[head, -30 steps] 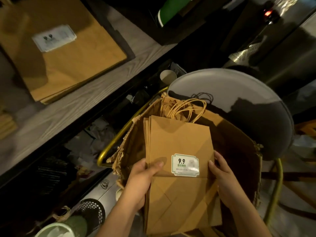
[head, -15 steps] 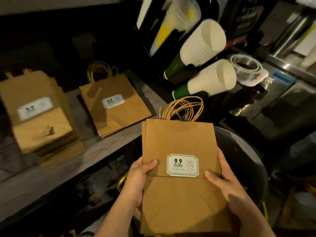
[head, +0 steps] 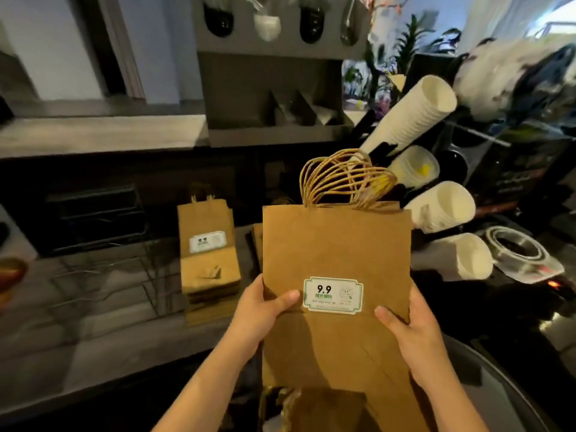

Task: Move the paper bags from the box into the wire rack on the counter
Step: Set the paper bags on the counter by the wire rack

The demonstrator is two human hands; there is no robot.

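Note:
I hold a stack of flat brown paper bags [head: 336, 244] upright above the counter; the front bag carries a white "9.9" sticker and twine handles stick up at the top. My left hand [head: 261, 310] grips the stack's left edge, thumb across the front. My right hand [head: 408, 325] grips the right edge. A thin black wire rack [head: 103, 275] stands on the grey counter [head: 93, 332] to the left. Beside the rack lies another pile of brown bags [head: 208, 254]. The torn top of the cardboard box [head: 293, 403] shows at the bottom.
Stacks of white paper cups [head: 436, 207] lie tilted in holders at the right. A plastic lid or tape roll [head: 520, 247] sits behind them. A grey wall dispenser [head: 274, 88] hangs at the back, and a round grey stool seat [head: 511, 400] is at lower right.
The bag stack has come up out of the box to counter height, both hands still gripping it. The view has tilted up from the box to the counter and back wall.

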